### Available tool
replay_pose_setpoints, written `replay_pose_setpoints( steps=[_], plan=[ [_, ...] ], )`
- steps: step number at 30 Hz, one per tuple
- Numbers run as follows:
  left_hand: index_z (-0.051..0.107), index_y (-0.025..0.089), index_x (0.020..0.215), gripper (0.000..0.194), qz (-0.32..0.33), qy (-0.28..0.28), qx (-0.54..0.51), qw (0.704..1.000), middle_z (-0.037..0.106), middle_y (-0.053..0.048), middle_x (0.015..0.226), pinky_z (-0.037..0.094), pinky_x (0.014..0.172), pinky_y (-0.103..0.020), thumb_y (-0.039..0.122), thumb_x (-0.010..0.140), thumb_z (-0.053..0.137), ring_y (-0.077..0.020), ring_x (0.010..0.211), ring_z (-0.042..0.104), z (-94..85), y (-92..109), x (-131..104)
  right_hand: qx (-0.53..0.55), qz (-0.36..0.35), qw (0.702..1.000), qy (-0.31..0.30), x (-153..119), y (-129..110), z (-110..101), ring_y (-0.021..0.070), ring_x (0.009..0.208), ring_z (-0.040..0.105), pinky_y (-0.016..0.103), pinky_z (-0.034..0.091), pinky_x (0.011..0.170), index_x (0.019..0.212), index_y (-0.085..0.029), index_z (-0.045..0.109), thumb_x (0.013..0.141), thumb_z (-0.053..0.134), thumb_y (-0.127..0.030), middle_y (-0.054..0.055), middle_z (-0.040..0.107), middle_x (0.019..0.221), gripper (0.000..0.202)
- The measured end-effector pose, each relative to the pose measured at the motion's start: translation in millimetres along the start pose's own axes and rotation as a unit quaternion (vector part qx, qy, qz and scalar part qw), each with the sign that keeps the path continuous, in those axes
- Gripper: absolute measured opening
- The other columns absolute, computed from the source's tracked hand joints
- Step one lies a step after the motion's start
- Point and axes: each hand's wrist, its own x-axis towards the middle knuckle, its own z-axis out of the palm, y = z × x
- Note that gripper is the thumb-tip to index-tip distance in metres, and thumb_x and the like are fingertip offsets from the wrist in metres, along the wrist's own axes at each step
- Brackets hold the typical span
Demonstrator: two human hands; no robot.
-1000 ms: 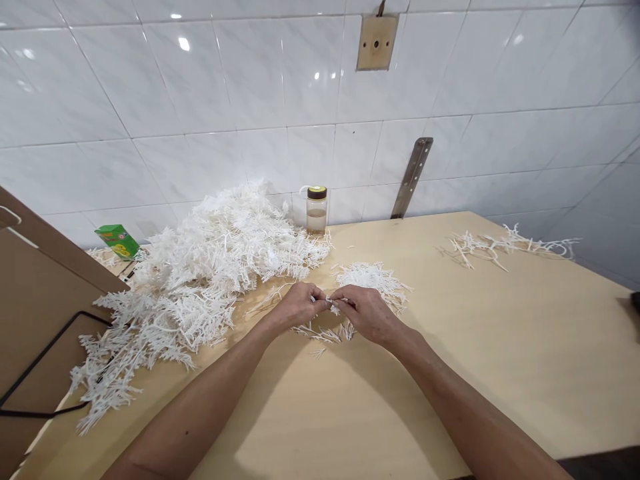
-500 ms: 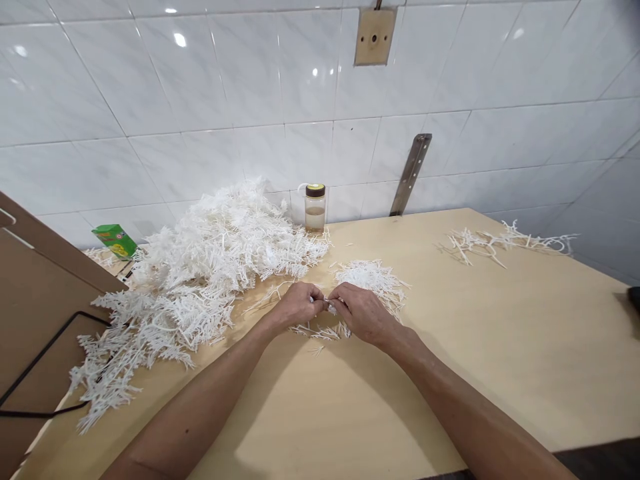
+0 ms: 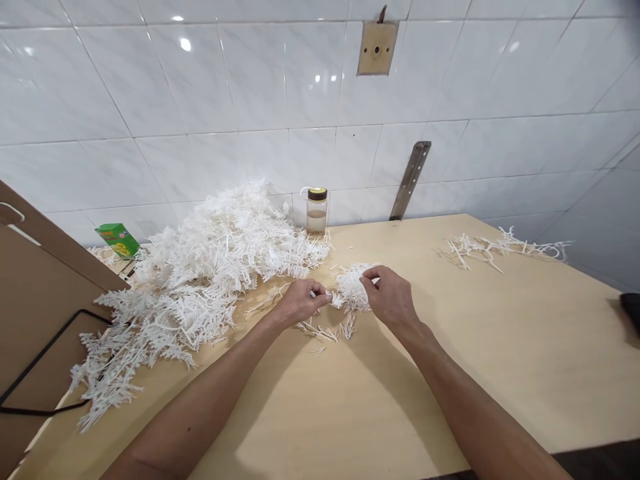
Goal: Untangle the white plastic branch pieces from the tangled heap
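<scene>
My left hand point(image 3: 300, 303) pinches a small white plastic sprig point(image 3: 337, 301) between thumb and forefinger, above the table. To its right, my right hand point(image 3: 391, 293) is closed in a pinch over the edge of a small pile of white sprigs point(image 3: 353, 281). What its fingertips hold, if anything, is too small to make out. Below the hands lie loose white bits and thin stems point(image 3: 320, 331). A large heap of feathery white artificial branches point(image 3: 215, 247) spreads over the table's left side.
Bare white stems point(image 3: 493, 248) lie at the back right of the wooden table point(image 3: 500, 347). A bottle point(image 3: 317, 212) stands by the tiled wall, beside a metal bracket point(image 3: 411, 180). At left are a green box point(image 3: 118, 241), a cardboard box point(image 3: 45, 300) and a black wire frame point(image 3: 37, 360).
My hands were together at one sprig. The right has moved away to the right and up, over the small pile; the left keeps the sprig. The view has shifted slightly.
</scene>
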Motion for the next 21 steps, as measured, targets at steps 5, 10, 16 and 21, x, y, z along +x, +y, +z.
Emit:
replay_pose_setpoints(
  steps=[5,10,16,21],
  plan=[
    [0.067,0.015,0.070,0.021,0.032,0.047,-0.044,0.997,0.065,-0.002,0.076,0.040,0.063,-0.025,0.035,0.074,0.063,-0.0126,0.066,0.053,-0.3,-0.9,2.4,0.063,0.035,0.997,-0.001,-0.2,-6.5,-4.9,0.0167,0.061,0.059,0.033,0.047,0.068,0.091,-0.018,0.065,0.084,0.055,-0.036,0.007,0.070,0.085,0.022],
    [0.064,0.015,0.068,0.025,0.041,0.076,-0.079,0.993,0.058,0.000,0.066,0.038,0.061,-0.024,0.038,0.076,0.062,-0.0120,0.063,0.050,0.1,-0.8,2.0,0.198,0.075,0.960,-0.184,-9.5,-21.2,-3.3,0.0135,0.055,0.055,0.027,0.044,0.049,0.093,-0.020,0.066,0.087,0.054,-0.050,0.004,0.069,0.081,0.033],
    [0.067,0.014,0.071,0.023,0.034,0.088,-0.082,0.992,0.060,-0.001,0.067,0.038,0.058,-0.023,0.037,0.075,0.062,-0.0117,0.061,0.049,3.4,-2.4,2.5,0.319,0.122,0.905,-0.253,-17.9,-37.2,2.5,0.0107,0.051,0.051,0.023,0.042,0.039,0.090,-0.018,0.061,0.080,0.066,-0.051,0.001,0.061,0.075,0.034],
    [0.066,0.014,0.070,0.021,0.035,0.042,-0.063,0.997,0.056,0.001,0.063,0.035,0.055,-0.023,0.033,0.075,0.060,-0.0101,0.057,0.045,5.9,-3.3,1.7,0.365,0.144,0.885,-0.252,-16.8,-34.9,5.9,0.0083,0.046,0.046,0.022,0.043,0.038,0.092,-0.018,0.062,0.079,0.068,-0.044,-0.003,0.056,0.068,0.029]
  ],
)
